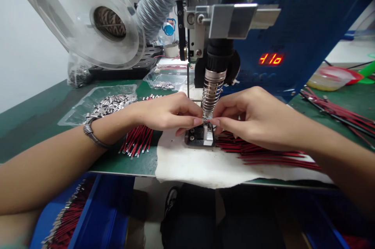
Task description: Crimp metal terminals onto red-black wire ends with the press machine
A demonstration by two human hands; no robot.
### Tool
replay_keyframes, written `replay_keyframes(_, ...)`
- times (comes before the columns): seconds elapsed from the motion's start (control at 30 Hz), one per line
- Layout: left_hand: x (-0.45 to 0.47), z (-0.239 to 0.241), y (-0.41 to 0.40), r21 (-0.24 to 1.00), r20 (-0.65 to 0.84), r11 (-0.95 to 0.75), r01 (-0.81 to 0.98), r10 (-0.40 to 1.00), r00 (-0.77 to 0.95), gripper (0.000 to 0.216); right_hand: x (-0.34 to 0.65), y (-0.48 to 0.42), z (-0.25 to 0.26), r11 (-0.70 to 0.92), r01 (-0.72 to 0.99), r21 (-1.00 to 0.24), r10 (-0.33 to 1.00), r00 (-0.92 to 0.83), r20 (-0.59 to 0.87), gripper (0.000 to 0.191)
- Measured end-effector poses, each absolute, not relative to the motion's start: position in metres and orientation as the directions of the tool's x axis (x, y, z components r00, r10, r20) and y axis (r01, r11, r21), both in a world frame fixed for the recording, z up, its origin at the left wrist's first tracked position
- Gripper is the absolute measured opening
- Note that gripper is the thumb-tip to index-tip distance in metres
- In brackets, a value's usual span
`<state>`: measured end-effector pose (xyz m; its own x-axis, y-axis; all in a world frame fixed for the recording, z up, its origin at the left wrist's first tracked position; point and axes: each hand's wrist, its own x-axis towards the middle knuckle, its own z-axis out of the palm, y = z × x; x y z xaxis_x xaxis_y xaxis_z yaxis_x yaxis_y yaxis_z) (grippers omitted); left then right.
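My left hand [168,112] and my right hand [249,118] meet under the spring-wrapped tip of a soldering head [213,89]. Both pinch something small at a dark metal fixture [199,136] on a white cloth [202,163]. What they hold is too small to name. A metal bracelet [91,134] circles my left wrist. Red and black wires [137,139] lie under my left hand, and a bigger bundle of them [263,151] lies under my right.
A pile of small metal tubes [108,104] lies on clear plastic at the left. A clear reel [88,18] and a grey hose [155,3] stand behind. The blue machine [301,26] shows red digits. A blue bin [73,217] of finished wires sits below the table edge.
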<state>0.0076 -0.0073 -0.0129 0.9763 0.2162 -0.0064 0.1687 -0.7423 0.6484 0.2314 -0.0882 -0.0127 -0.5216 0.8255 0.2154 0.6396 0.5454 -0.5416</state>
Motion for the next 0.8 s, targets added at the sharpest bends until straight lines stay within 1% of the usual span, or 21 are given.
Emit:
replay_keyframes(0.47, 0.0076, -0.0127, -0.0084, 0.644, -0.026, -0.741, 0.191, 0.227, 0.973, 0.035, 0.2322, -0.0860, -0.0160, 0.511, 0.627, -0.588, 0.843, -0.501, 0.197, 0.018)
replay_keyframes(0.63, 0.0050, -0.0103, -0.0077, 0.647, -0.035, -0.740, 0.184, 0.213, 0.977, 0.029, 0.2319, -0.0858, -0.0155, 0.495, 0.624, -0.605, 0.847, -0.502, 0.175, 0.020)
replay_keyframes(0.8, 0.0055, -0.0092, -0.0068, 0.669, -0.048, -0.719, 0.188, 0.211, 0.976, 0.033, 0.2320, -0.0868, -0.0150, 0.498, 0.622, -0.604, 0.845, -0.505, 0.176, 0.019)
